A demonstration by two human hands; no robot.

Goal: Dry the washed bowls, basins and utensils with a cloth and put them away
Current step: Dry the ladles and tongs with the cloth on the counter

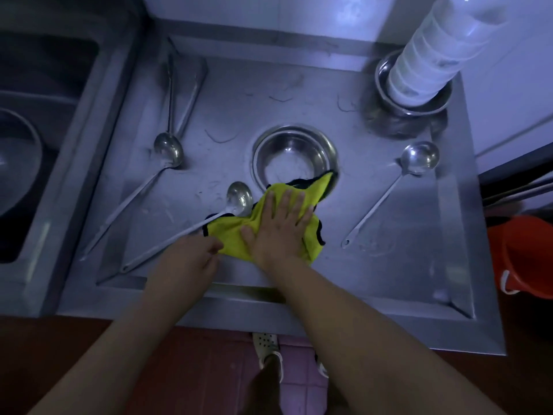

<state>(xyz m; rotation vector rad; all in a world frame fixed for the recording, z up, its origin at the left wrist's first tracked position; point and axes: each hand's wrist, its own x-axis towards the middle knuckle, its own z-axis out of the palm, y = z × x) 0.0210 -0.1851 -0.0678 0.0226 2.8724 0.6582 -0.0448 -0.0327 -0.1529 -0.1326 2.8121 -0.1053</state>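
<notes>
Site: commercial kitchen, wash-up station, by our reading. Evidence: broad stainless-steel sink (pixel 389 280) under our left hand (pixel 191 259) and right hand (pixel 278 226); steel basin (pixel 294 151) just beyond the right hand; left ladle (pixel 167 151) and right ladle (pixel 419 158), long-handled, out to either side; tall stack of white bowls (pixel 434 55) far beyond the right hand; second sink (pixel 45 94) well left of the left hand; red bucket (pixel 526 256) well right of the right hand.

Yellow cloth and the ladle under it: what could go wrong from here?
1. The yellow cloth, pressed flat by the right hand, has a corner lying over the steel bowl rim; tugging may drag the bowl.
2. The ladle has a long handle reaching past the left hand; lifting it could strike the neighbouring ladle.
3. The tall stack of white bowls might topple if bumped.
</notes>
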